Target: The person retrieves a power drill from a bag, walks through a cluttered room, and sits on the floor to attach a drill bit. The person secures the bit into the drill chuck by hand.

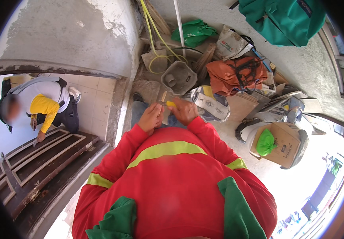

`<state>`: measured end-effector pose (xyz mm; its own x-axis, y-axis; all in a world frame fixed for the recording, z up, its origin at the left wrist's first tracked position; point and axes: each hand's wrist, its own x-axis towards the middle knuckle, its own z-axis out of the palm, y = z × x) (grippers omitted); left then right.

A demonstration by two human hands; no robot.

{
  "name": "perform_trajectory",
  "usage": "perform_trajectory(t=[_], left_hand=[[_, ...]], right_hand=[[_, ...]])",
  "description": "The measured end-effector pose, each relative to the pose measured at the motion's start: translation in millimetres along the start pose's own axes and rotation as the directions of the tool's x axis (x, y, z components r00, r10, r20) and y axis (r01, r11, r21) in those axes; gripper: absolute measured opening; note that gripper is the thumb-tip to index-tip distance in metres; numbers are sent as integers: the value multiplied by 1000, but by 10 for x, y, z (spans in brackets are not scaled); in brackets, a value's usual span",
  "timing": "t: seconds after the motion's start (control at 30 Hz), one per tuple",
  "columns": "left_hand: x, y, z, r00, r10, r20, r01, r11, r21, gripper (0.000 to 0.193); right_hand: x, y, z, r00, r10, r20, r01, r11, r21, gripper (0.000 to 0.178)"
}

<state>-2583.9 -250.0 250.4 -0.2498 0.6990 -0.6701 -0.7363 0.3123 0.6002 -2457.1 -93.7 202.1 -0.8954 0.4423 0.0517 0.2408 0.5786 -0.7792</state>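
Note:
Both my hands are raised in front of my body, close together. My right hand (185, 112) is closed round a small tool with a yellow handle (171, 104); its kind is too small to make out. A thin, pale piece (164, 96) rises beside the handle, between the hands. My left hand (152, 116) is closed, with its fingertips near the tool's left end. Whatever those fingers pinch, if anything, is hidden. Past the hands stands a dirty grey bucket (178, 78), and to their right lies a white printed sack (210, 104).
At left, another person (50, 102) crouches over a dark panelled door (46, 159), holding a scraper-like tool. An orange bag (237, 74), a shovel (154, 59) and a yellow hose (150, 30) crowd the wall. A cardboard box (277, 144) with a green bag (266, 142) stands at right.

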Motion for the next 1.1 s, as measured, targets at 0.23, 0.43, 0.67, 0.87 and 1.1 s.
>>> perform_trajectory(t=[0.23,0.43,0.67,0.87,1.1], left_hand=[[-112,-8,-59,992,-125,-23,124,991,-49,28],[-434,67,-248,990,-140,-10,139,989,-41,23],[-162,124,-84,991,-117,-59,117,993,11,20],[-73,70,-82,997,27,-77,-9,973,229,19],[-109,77,-149,997,63,-42,-50,962,268,23]], right_hand=[[-65,84,154,997,37,73,-32,997,-66,27],[-736,1723,-117,921,387,-43,-369,831,-416,21],[24,117,21,993,13,116,-14,1000,6,33],[125,-93,-52,977,-78,199,78,997,9,36],[122,-154,9,993,-73,90,76,997,-22,31]])
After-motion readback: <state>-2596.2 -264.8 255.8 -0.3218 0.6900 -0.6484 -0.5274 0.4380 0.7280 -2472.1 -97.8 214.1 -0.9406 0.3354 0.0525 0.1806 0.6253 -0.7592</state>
